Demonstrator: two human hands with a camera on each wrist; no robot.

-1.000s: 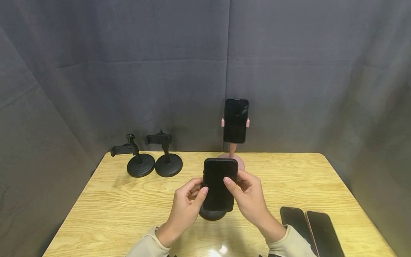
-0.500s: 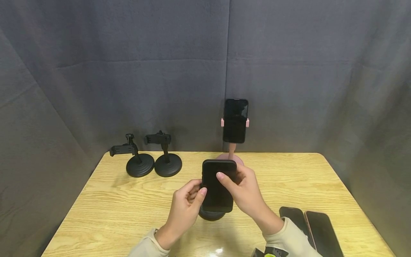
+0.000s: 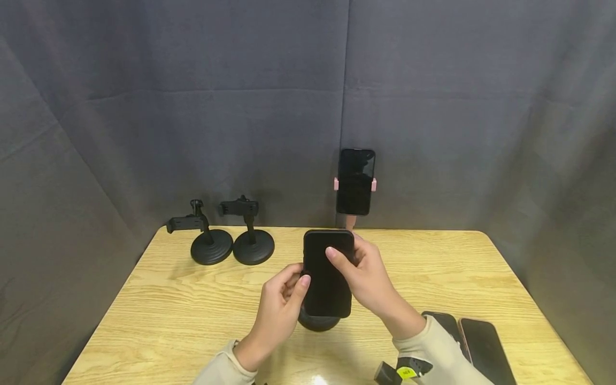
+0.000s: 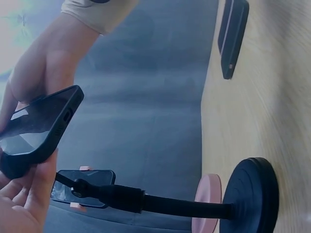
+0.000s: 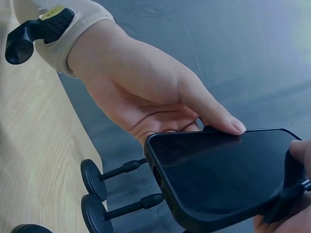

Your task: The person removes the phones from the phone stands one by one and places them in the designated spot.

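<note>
A black-cased phone (image 3: 328, 294) stands upright, screen toward me, at a black phone stand (image 4: 187, 207) whose round base (image 3: 318, 323) shows below it. My right hand (image 3: 372, 280) holds the phone's right side, thumb on the screen and fingers behind. At the left edge my left hand (image 3: 279, 307) pinches; the right wrist view shows its thumb on the stand's black clamp arm (image 5: 293, 172), which lies against the phone's edge. Most of the clamp is hidden behind the phone.
Behind stands a pink holder (image 3: 351, 222) bearing another phone (image 3: 356, 182). Two black stands (image 3: 211, 247) with bare clamps are at the back left. Two phones (image 3: 486, 347) lie at the front right, partly under my right sleeve. A grey curtain (image 3: 240, 107) surrounds the table (image 3: 159, 321).
My right hand has shifted slightly left and up, its thumb further onto the screen. The phone's top edge sits a little higher. My left hand keeps its hold at the left edge.
</note>
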